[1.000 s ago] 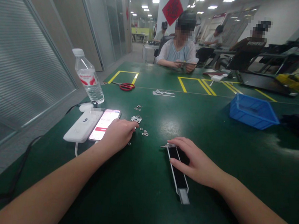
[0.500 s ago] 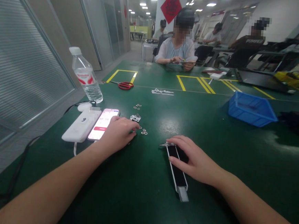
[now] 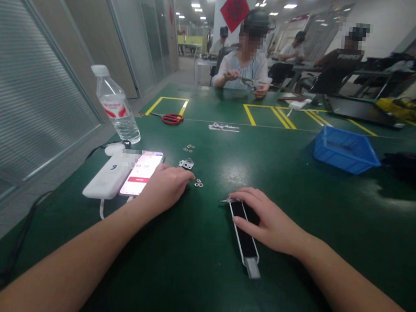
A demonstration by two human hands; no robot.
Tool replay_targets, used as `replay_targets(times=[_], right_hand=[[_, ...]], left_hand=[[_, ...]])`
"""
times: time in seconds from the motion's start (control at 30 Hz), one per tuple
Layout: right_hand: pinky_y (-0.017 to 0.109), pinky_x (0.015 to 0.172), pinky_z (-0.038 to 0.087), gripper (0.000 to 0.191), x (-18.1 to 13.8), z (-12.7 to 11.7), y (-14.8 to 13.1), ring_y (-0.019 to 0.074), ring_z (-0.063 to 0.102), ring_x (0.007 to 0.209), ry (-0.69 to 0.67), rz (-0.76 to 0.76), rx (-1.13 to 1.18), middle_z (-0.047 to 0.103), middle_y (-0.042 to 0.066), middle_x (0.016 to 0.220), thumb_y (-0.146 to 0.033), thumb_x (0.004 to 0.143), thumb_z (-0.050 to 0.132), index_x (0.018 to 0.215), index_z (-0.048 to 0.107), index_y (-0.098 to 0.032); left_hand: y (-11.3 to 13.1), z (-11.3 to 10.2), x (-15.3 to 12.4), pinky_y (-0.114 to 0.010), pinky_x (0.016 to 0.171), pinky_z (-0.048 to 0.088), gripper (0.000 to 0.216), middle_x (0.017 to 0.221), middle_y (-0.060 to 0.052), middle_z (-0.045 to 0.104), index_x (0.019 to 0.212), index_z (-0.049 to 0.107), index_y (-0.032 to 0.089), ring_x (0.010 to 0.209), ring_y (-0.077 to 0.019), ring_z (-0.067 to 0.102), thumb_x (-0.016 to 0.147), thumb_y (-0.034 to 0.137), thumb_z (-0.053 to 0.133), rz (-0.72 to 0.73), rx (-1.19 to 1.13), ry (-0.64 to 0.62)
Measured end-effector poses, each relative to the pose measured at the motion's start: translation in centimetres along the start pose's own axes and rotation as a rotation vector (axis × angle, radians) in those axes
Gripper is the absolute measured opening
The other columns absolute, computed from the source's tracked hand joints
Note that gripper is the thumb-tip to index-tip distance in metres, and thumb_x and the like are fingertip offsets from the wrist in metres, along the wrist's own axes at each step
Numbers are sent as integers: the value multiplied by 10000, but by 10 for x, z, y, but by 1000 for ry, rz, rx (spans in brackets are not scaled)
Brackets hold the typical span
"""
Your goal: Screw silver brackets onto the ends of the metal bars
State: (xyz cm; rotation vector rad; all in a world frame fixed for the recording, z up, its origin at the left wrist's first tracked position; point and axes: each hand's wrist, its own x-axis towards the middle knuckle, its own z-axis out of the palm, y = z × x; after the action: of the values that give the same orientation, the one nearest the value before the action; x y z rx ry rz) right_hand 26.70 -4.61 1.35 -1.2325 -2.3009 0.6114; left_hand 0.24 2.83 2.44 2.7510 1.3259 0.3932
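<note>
My left hand (image 3: 165,188) rests on the green table mat (image 3: 291,287) with its fingers together, its fingertips close to a small metal hinge (image 3: 186,163) and a little cluster of steel washers (image 3: 198,183). Anything under the fingers is hidden. More small washers (image 3: 189,148) lie farther up the mat. My right hand (image 3: 269,223) grips a slim black caliper (image 3: 243,235) with white edges, thumb on its near side and fingers over it. Its metal jaws (image 3: 230,200) stick out beyond my fingertips.
A phone (image 3: 142,173) showing a timer and a white power bank (image 3: 105,177) lie left of my left hand. Beyond them are a water bottle (image 3: 115,104), red scissors (image 3: 172,119), a metal parts strip (image 3: 223,127) and a blue bin (image 3: 345,150). A co-worker (image 3: 245,70) sits across the table.
The whole view has drifted, with things sliding left in the frame. My left hand now covers a washer that showed beside it earlier. The co-worker across the table has raised their hands.
</note>
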Motion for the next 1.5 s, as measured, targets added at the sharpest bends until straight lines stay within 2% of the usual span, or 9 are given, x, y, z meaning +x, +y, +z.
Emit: replay_targets(times=[0.1, 0.17, 0.27, 0.4, 0.7, 0.9, 1.07, 1.5], right_hand=[[490, 978, 456, 356, 0, 1, 1, 262, 541, 1133, -4, -2, -9, 588, 132, 1198, -312, 887, 559, 1222, 541, -193], [485, 977, 456, 358, 0, 1, 1, 261, 541, 1130, -1, -6, -14, 588, 135, 1193, -307, 885, 561, 1221, 540, -184], [488, 970, 458, 359, -1, 2, 2, 266, 547, 1123, 17, -12, -8, 598, 129, 1182, -300, 871, 575, 1214, 548, -198], [486, 971, 459, 354, -1, 4, 3, 266, 551, 1130, 41, -19, 4, 605, 122, 1182, -297, 867, 574, 1209, 545, -210], [440, 938, 479, 335, 1, 10, 0, 233, 579, 1082, 46, -46, 37, 638, 101, 1155, -284, 866, 581, 1188, 545, -200], [429, 931, 485, 346, -1, 7, 1, 226, 584, 1077, 42, -38, 29, 649, 98, 1159, -294, 874, 581, 1200, 546, -187], [449, 957, 473, 349, -1, 4, 2, 234, 578, 1114, 41, -42, 17, 655, 100, 1176, -313, 884, 572, 1212, 555, -192], [465, 977, 474, 361, -1, 1, 4, 233, 588, 1146, 11, -64, 29, 646, 112, 1235, -302, 901, 548, 1243, 549, -188]], left_hand=[[14, 5, -3, -326, 771, 483, 186, 921, -38, 720, 931, 647, 188, 834, -188, 666, 853, 129, 489, 39, -245, 70], [25, 9, -5, -290, 740, 496, 177, 857, -24, 698, 945, 633, 182, 775, -158, 651, 829, 116, 518, 76, -382, 63], [39, 16, -7, -292, 755, 509, 203, 852, -16, 692, 959, 625, 192, 776, -152, 648, 812, 94, 526, 105, -486, 26], [46, 23, -6, -293, 754, 520, 238, 832, -10, 693, 972, 623, 187, 765, -148, 649, 788, 63, 535, 98, -560, 9], [44, 29, -5, -327, 811, 458, 168, 808, 18, 718, 897, 659, 194, 758, -142, 660, 793, 79, 594, 150, -451, 45], [41, 30, -7, -297, 732, 457, 121, 768, 36, 744, 861, 703, 209, 691, -129, 668, 805, 121, 641, 159, -429, 145], [40, 31, -8, -307, 732, 462, 133, 806, 39, 764, 879, 721, 228, 697, -135, 683, 812, 135, 654, 175, -391, 176], [41, 31, -7, -298, 763, 493, 134, 838, 37, 764, 890, 705, 218, 732, -135, 698, 833, 122, 631, 223, -395, 194]])
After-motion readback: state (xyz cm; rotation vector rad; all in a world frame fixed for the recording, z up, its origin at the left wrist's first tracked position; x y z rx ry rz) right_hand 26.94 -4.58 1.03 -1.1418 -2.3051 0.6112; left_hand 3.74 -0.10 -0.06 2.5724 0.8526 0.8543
